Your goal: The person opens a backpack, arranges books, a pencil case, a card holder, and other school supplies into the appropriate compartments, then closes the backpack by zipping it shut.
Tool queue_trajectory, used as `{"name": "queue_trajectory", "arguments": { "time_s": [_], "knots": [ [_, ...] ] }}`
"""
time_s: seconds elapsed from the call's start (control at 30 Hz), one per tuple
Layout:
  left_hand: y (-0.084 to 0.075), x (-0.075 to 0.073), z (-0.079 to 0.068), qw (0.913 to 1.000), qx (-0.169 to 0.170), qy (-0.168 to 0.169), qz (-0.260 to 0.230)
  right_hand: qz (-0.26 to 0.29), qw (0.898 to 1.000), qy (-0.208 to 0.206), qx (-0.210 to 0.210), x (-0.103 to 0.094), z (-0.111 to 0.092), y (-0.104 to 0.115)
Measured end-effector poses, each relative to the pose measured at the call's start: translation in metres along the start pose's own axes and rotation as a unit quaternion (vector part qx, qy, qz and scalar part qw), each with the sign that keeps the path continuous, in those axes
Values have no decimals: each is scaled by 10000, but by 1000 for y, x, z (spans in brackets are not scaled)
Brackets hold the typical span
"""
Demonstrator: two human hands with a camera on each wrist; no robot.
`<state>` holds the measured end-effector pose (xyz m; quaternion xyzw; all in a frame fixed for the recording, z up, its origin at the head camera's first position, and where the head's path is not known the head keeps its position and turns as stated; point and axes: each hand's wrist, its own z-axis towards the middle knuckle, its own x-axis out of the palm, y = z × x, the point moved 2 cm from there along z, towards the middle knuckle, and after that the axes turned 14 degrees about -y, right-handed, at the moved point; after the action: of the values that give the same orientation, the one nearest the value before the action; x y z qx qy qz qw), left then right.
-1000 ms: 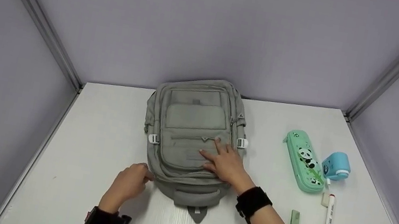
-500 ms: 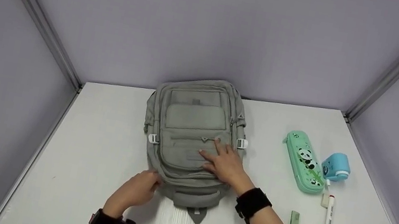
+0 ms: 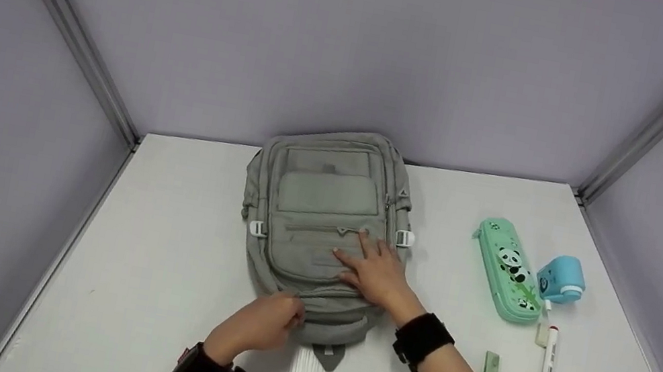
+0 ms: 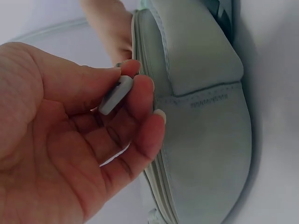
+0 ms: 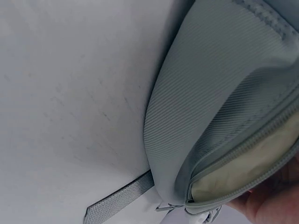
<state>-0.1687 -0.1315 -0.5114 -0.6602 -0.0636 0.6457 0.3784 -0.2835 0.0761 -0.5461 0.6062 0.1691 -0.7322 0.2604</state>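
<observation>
Backpack [image 3: 330, 196] lies on the tabletop [image 3: 178, 207], case [image 3: 510, 272] at its 3 o'clock; left hand [image 3: 267, 319] pinches a zip pull [image 4: 116, 96] at 7, right hand [image 3: 382, 275] rests spread at 4.

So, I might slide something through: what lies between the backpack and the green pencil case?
In the head view, bare white tabletop separates backpack and pencil case; the right hand rests on the backpack.
</observation>
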Motion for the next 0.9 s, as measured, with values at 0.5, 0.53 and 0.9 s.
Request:
{"name": "queue_trajectory", "arguments": {
  "time_s": [0.5,0.53,0.9],
  "knots": [
    [0,-23,24,9975,92,-459,-527,1021,9889,-1019,-359,-30,-15,50],
    [0,-25,24,9966,97,-596,-555,1068,9851,-1237,-538,-32,-17,57],
    [1,-29,24,9920,184,-1083,-630,1500,9706,-1744,-706,-19,-27,96]
  ]
}}
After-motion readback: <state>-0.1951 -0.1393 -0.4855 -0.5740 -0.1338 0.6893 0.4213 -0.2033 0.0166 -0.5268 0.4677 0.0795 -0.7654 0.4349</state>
